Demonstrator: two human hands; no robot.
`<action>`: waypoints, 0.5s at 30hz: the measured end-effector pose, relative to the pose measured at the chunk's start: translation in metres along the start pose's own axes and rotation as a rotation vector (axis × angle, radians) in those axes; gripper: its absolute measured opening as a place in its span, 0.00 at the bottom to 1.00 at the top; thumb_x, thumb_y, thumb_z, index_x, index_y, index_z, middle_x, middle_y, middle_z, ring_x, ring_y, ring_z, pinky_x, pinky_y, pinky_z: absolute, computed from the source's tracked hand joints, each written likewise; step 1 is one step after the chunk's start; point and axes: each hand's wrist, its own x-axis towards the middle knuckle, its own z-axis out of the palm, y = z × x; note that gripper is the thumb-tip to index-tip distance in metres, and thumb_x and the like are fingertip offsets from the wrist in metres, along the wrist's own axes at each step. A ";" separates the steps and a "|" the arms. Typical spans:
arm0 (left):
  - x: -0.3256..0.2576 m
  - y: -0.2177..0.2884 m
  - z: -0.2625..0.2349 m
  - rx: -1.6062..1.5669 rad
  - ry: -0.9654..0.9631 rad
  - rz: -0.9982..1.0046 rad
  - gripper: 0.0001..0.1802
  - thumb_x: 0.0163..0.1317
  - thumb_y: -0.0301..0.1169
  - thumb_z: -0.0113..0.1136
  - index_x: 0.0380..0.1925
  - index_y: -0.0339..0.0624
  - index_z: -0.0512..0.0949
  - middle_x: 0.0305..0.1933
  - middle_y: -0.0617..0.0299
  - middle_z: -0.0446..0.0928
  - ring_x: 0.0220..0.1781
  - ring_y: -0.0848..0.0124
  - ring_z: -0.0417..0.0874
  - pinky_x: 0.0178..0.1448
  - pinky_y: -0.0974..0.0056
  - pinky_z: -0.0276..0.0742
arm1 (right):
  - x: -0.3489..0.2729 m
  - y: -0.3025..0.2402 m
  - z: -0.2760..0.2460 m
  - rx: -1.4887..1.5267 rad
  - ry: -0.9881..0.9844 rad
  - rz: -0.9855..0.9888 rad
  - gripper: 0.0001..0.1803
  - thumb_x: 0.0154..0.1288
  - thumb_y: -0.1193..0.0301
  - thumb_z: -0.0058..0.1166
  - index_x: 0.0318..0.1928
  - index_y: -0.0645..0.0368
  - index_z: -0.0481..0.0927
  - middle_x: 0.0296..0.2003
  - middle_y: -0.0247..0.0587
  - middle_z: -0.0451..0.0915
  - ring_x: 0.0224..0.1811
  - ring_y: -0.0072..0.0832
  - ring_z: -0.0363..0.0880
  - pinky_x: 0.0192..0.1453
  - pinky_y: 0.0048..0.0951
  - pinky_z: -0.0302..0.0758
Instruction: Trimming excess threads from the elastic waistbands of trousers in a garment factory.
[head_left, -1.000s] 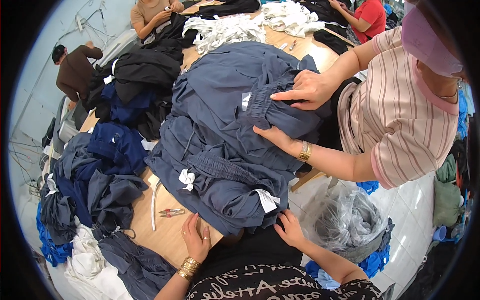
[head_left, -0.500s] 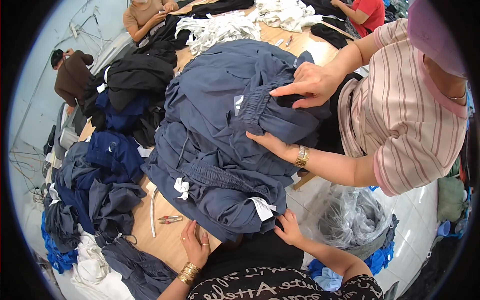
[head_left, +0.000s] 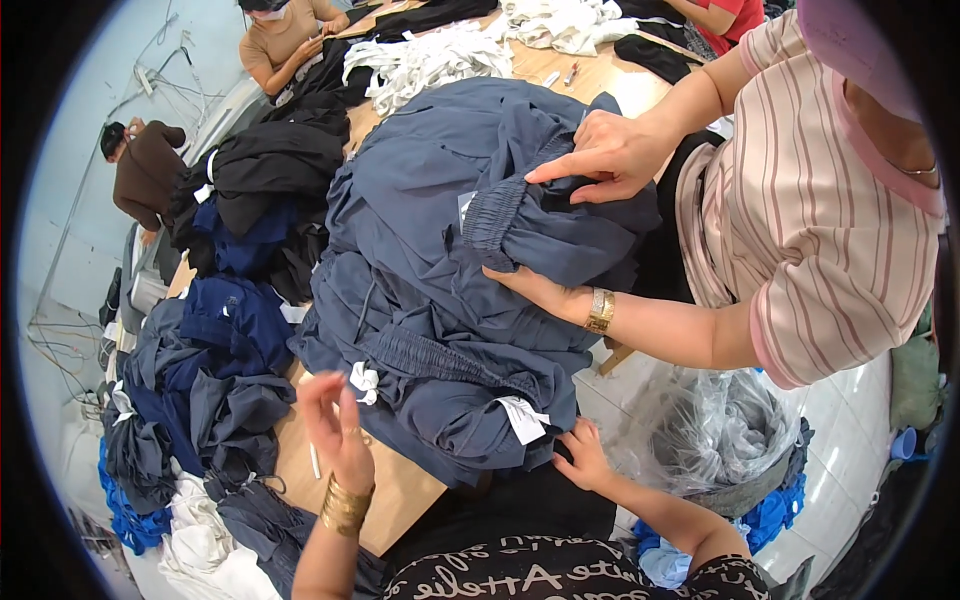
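A big heap of blue-grey elastic-waist garments [head_left: 400, 210] covers the table in front of me. My left hand [head_left: 340, 425] is raised over the table edge by the heap's lower left, fingers apart and holding nothing, a gold bracelet on its wrist. Against the heap's near right edge rests my right hand [head_left: 585, 455], its thumb apart from the fingers, touching the cloth. Close to it lies a white label [head_left: 524, 420] on a garment; a knotted white strip [head_left: 364, 383] is nearer my left hand. Across the heap, a co-worker's hands [head_left: 610, 160] hold a gathered waistband [head_left: 492, 225] and point at it.
Dark blue and grey garments [head_left: 235, 330] and black ones [head_left: 280, 165] are piled at left. White strips [head_left: 430, 65] lie at the far side. A clear plastic bag [head_left: 720, 430] stands on the floor at right. Other people [head_left: 285, 50] work beyond.
My left hand has lifted off the table and moved up and left, now in front of where a pen lay. The co-worker's hands and the waistband have shifted slightly left.
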 end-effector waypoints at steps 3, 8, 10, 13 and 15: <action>0.047 0.032 0.037 0.017 -0.204 0.165 0.10 0.58 0.22 0.53 0.41 0.37 0.73 0.45 0.57 0.71 0.47 0.69 0.72 0.51 0.68 0.67 | 0.002 -0.004 0.000 0.014 -0.007 0.009 0.20 0.52 0.62 0.55 0.44 0.60 0.73 0.48 0.50 0.67 0.57 0.48 0.61 0.63 0.48 0.54; 0.098 0.050 0.093 0.131 -0.303 0.289 0.12 0.57 0.27 0.58 0.41 0.40 0.76 0.43 0.58 0.75 0.46 0.67 0.74 0.50 0.67 0.69 | 0.003 -0.005 0.002 0.024 0.000 -0.010 0.20 0.53 0.61 0.55 0.44 0.59 0.73 0.48 0.50 0.66 0.57 0.48 0.61 0.62 0.47 0.53; 0.115 0.034 0.113 -0.115 -0.351 0.062 0.16 0.60 0.30 0.56 0.48 0.39 0.72 0.46 0.58 0.74 0.48 0.69 0.74 0.52 0.66 0.69 | 0.003 -0.006 0.002 0.030 -0.003 -0.019 0.20 0.53 0.61 0.55 0.44 0.59 0.73 0.48 0.50 0.66 0.57 0.48 0.61 0.63 0.48 0.53; 0.135 0.030 0.127 -0.244 -0.415 -0.200 0.19 0.62 0.32 0.55 0.51 0.37 0.69 0.47 0.58 0.73 0.50 0.71 0.74 0.54 0.67 0.69 | 0.002 -0.005 0.004 0.049 -0.005 -0.017 0.20 0.53 0.61 0.55 0.44 0.59 0.73 0.48 0.51 0.66 0.57 0.48 0.61 0.63 0.48 0.53; 0.138 0.027 0.136 -0.121 -0.339 0.029 0.17 0.60 0.32 0.57 0.48 0.38 0.72 0.45 0.58 0.74 0.49 0.68 0.74 0.54 0.65 0.68 | 0.004 -0.003 0.002 0.060 -0.003 -0.030 0.20 0.54 0.61 0.54 0.44 0.59 0.73 0.49 0.51 0.66 0.57 0.48 0.61 0.63 0.48 0.53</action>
